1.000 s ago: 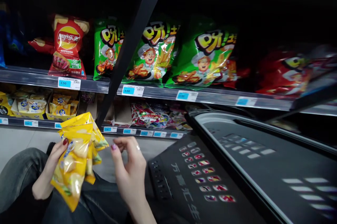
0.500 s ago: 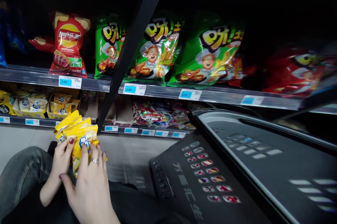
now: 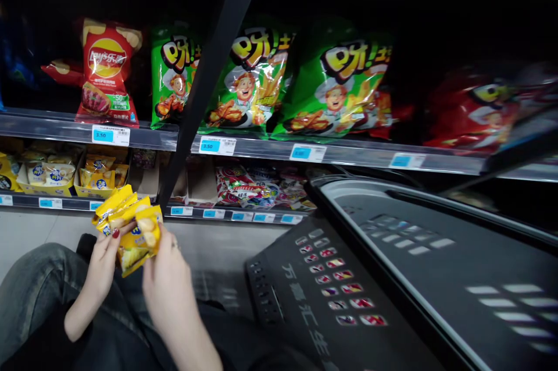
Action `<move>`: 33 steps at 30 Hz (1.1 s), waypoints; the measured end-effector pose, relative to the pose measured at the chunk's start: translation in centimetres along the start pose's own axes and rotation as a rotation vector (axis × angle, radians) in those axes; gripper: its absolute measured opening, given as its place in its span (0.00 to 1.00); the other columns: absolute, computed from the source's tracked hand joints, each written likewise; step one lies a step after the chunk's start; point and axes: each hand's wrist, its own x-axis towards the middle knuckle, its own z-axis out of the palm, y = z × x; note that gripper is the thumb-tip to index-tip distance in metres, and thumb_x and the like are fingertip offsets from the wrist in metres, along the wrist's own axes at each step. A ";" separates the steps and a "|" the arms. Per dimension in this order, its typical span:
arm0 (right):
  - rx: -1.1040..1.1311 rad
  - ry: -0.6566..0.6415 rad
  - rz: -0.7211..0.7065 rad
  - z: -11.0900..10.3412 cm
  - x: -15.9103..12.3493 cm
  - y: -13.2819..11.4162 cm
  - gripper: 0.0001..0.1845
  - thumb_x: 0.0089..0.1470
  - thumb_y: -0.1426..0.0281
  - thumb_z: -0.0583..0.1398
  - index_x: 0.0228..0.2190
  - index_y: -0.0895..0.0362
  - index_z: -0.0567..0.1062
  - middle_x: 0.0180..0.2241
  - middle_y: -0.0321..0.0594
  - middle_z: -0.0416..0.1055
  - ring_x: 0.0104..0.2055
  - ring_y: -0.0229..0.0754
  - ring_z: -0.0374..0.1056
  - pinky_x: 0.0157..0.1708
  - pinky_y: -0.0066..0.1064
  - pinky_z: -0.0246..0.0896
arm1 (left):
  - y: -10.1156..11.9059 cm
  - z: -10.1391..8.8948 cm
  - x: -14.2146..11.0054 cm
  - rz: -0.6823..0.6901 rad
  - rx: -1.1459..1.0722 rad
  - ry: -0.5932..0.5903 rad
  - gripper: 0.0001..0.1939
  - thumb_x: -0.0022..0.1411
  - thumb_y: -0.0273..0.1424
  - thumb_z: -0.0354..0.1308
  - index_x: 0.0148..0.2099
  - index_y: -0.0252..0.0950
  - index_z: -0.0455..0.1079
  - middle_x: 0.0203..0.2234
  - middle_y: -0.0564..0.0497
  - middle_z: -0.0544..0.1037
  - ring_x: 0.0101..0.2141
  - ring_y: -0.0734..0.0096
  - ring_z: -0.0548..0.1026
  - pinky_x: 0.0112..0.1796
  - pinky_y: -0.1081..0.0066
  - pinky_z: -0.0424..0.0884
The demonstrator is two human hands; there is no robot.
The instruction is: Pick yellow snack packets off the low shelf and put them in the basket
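Observation:
Several small yellow snack packets are bunched together low at the left, over my bent knee. My left hand is closed round their left side, its thumb on the front. My right hand grips the right edge of the front packet, which is turned at an angle. Most of the right fingers are hidden behind that packet. Similar yellow packets sit in a small carton on the lower shelf just beyond my hands.
A dark grey shopping basket stands at the right, red items showing through its holes. On the upper shelf are a red chip bag and green chip bags. Colourful candy bags lie on the lower shelf. A slanting black post crosses the view.
My right hand has moved from lying across the packets' front to gripping their right edge. The front packet has turned. The view has shifted slightly.

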 end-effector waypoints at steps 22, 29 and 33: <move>1.035 -0.120 0.126 -8.3 1.8 2.3 0.29 0.37 0.62 0.66 0.43 0.54 0.66 0.45 0.46 0.71 0.42 0.49 0.70 0.36 0.36 0.67 | 4.5 0.6 -0.9 -0.161 -0.226 -0.130 0.37 0.54 0.30 0.58 0.61 0.59 0.48 0.61 0.62 0.55 0.57 0.67 0.60 0.45 0.77 0.68; 1.111 0.097 0.303 -8.1 2.2 2.9 0.18 0.44 0.61 0.62 0.38 0.56 0.71 0.36 0.44 0.75 0.34 0.46 0.72 0.26 0.31 0.68 | 3.6 0.0 -0.4 -0.251 -0.277 -0.144 0.32 0.55 0.33 0.58 0.58 0.64 0.52 0.59 0.65 0.60 0.54 0.68 0.65 0.43 0.77 0.69; 1.057 0.184 0.371 -8.1 2.6 3.8 0.18 0.45 0.62 0.62 0.38 0.57 0.71 0.35 0.44 0.75 0.31 0.44 0.72 0.18 0.26 0.62 | 3.3 -0.1 -0.7 -0.284 -0.284 -0.152 0.36 0.52 0.39 0.61 0.59 0.62 0.50 0.57 0.61 0.63 0.51 0.66 0.68 0.42 0.75 0.71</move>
